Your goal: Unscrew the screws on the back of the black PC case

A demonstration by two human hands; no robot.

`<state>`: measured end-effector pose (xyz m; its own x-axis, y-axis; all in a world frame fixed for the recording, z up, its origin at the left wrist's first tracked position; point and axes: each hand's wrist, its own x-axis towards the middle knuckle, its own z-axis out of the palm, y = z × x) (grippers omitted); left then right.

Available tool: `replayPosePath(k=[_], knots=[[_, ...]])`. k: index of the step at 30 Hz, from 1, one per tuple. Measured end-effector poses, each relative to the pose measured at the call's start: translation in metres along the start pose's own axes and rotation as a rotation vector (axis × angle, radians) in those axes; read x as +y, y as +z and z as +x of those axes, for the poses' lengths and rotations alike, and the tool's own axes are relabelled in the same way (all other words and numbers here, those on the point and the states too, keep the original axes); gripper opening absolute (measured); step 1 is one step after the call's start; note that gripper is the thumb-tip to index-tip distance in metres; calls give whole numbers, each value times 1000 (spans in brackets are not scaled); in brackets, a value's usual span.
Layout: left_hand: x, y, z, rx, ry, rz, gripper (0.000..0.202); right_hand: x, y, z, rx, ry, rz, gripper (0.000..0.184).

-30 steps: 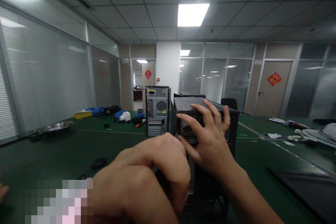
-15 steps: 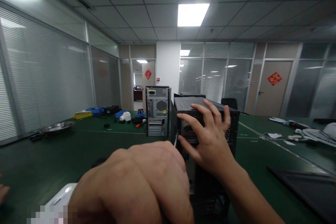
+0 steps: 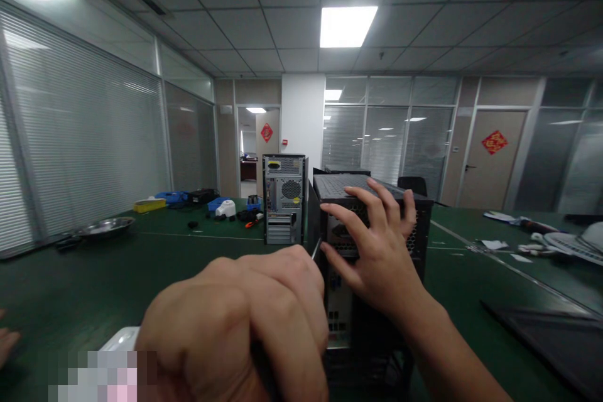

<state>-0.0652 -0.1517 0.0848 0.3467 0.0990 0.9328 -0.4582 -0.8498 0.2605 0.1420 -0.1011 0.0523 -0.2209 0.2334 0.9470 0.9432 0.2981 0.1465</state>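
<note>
My left hand [image 3: 235, 314] is a large fist close to the camera, wrapped around a tool with a thin metal shaft [image 3: 316, 250], which looks like a screwdriver. Its handle is mostly hidden by my fingers. The shaft's tip meets the rear left edge of a black computer case [image 3: 346, 185], near my right thumb. My right hand [image 3: 377, 239] rests with fingers spread over the case's perforated back and top edge. Below it, the rear ports show, partly covered by both hands.
Beyond stands a second computer tower [image 3: 285, 201], rear side facing me. On the green table [image 3: 188, 264] lie a metal tray [image 3: 107, 226], a yellow box [image 3: 149, 205], a white device [image 3: 225, 208] and a black panel [image 3: 546, 339]. Another person's hand [image 3: 7, 339] shows at the left edge.
My left fist has turned and shifted slightly left, uncovering more of the case's rear ports. My right hand keeps its place on the case.
</note>
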Motion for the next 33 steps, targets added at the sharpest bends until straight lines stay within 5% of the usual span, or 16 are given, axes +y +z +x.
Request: replayPosePath(k=[5, 8, 12, 18, 22, 27, 33], knots=[[0, -24, 11, -385, 65, 89, 47, -1, -2, 1, -4, 0, -4, 61], [-1, -32, 12, -500, 21, 136, 44, -2, -1, 1, -1, -1, -2, 60], [-7, -32, 1, -441, -54, 40, 46, -2, 0, 1, 4, 0, -1, 60], [-11, -18, -12, -108, -96, -3, 46, -2, -1, 1, 3, -7, 5, 59], [-7, -15, -2, -216, -27, 48, 50, -2, -1, 1, -6, -2, 5, 58], [-5, -28, 3, -388, -155, 88, 62, -4, 0, 0, -2, 0, -23, 62], [-12, -34, -7, -399, -148, 4, 66, -4, 2, -1, -3, 4, -16, 60]])
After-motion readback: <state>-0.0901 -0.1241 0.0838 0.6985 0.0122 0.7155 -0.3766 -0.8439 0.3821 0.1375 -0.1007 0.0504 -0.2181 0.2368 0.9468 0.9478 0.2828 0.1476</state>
